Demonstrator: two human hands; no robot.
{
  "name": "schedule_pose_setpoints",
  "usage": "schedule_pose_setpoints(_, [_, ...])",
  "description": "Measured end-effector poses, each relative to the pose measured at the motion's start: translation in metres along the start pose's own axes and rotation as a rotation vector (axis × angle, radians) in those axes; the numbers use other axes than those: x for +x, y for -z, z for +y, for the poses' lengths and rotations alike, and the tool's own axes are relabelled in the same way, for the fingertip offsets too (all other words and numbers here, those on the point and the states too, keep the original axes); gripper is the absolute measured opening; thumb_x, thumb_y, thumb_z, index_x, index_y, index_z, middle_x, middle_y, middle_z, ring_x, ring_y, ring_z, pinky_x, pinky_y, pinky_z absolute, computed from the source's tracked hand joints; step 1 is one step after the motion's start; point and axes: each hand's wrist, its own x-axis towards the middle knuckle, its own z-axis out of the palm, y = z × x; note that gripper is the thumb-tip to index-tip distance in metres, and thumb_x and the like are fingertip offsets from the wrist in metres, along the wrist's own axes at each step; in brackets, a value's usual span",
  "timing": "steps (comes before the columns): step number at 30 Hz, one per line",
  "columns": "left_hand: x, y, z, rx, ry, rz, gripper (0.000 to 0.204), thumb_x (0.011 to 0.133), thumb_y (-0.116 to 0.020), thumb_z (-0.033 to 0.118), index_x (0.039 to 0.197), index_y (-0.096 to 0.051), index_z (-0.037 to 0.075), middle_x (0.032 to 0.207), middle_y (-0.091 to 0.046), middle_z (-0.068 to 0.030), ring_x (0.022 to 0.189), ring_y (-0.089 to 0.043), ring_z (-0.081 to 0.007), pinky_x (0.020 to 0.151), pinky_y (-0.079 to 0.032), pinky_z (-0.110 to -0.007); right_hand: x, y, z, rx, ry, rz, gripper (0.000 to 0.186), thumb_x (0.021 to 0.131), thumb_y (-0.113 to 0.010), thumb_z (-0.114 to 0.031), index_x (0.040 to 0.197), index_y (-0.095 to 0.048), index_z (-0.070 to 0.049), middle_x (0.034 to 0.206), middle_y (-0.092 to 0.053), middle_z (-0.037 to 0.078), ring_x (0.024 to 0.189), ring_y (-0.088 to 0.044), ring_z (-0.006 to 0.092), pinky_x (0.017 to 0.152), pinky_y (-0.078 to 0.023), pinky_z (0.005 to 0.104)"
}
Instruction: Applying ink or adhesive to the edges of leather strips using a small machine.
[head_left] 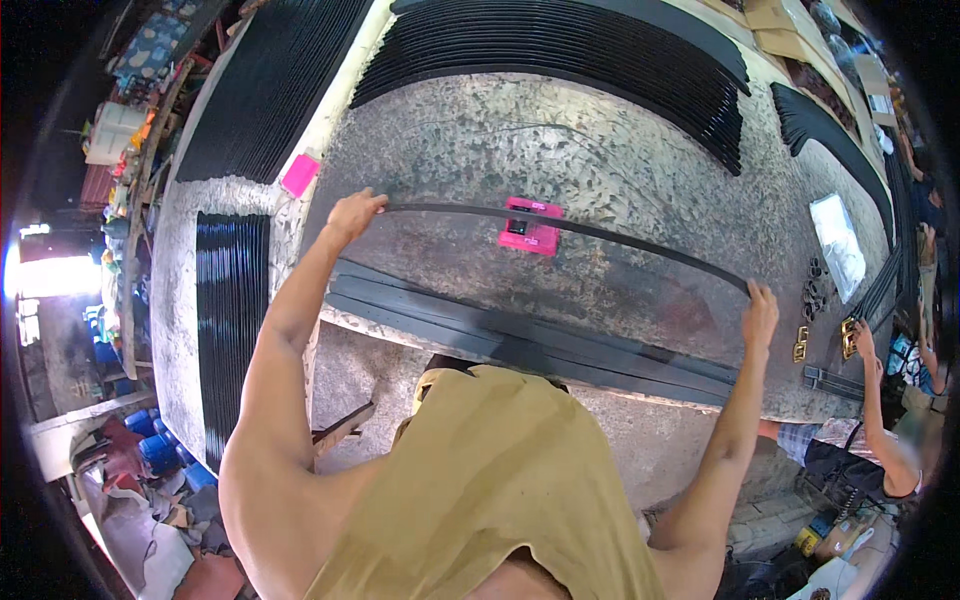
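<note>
A long, narrow black strap is stretched across in front of me, above the worktable. Its left end is pinched in my left hand, and its right end in my right hand. Midway along, the strap passes over a bright pink tray with small dark parts in it; whether they touch I cannot tell. Between my body and the held strap, several dark grey strips lie along the table's near edge.
Black straps lie side by side at the far side, far left, left and far right. A pink block sits left. Rightward are a clear plastic bag, gold buckles and another person's hand.
</note>
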Motion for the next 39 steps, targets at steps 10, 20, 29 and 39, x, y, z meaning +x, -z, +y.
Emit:
schedule_pose_setpoints(10, [-0.09, -0.013, -0.183, 0.007, 0.209, 0.049, 0.017, 0.093, -0.056, 0.022, 0.107, -0.063, 0.014, 0.102, -0.064, -0.0171, 0.096, -0.066, -0.0382, 0.079, -0.052, -0.051, 0.033, -0.018, -0.197, 0.188, 0.185, 0.011, 0.049, 0.077, -0.057, 0.006, 0.119, -0.069, -0.015, 0.1, -0.063, 0.009, 0.098, -0.059, 0.0314, 0.087, -0.047, 0.0449])
schedule_pose_setpoints(20, [-0.207, 0.012, -0.369, 0.133, 0.485, -0.003, 0.02, 0.095, -0.055, 0.019, 0.114, -0.06, 0.017, 0.107, -0.06, -0.0185, 0.099, -0.063, -0.0406, 0.079, -0.052, -0.052, 0.049, -0.024, -0.414, 0.263, 0.339, 0.09, 0.042, 0.083, -0.058, -0.009, 0.124, -0.064, -0.017, 0.109, -0.062, 0.008, 0.108, -0.056, 0.0279, 0.102, -0.038, 0.0523])
schedule_pose_setpoints(29, [-0.32, 0.066, -0.503, 0.541, 0.818, -0.114, 0.037, 0.098, -0.044, 0.017, 0.133, -0.055, 0.022, 0.12, -0.063, -0.016, 0.1, -0.067, -0.0354, 0.079, -0.056, -0.049, 0.047, 0.014, -0.532, 0.594, 0.507, -0.02, 0.05, 0.08, -0.057, 0.003, 0.126, -0.062, -0.016, 0.111, -0.06, 0.011, 0.106, -0.055, 0.0319, 0.102, -0.039, 0.0533])
schedule_pose_setpoints(39, [-0.089, 0.048, -0.112, -0.584, -0.071, 0.152, 0.026, 0.092, -0.064, 0.013, 0.115, -0.063, 0.003, 0.106, -0.063, -0.0123, 0.098, -0.064, -0.0243, 0.087, -0.053, -0.035, 0.056, 0.007, -0.286, 1.94, -0.897, -0.45, 0.049, 0.094, -0.051, 0.001, 0.139, -0.048, -0.016, 0.108, -0.063, 0.006, 0.087, -0.061, 0.0185, 0.068, -0.051, 0.0346])
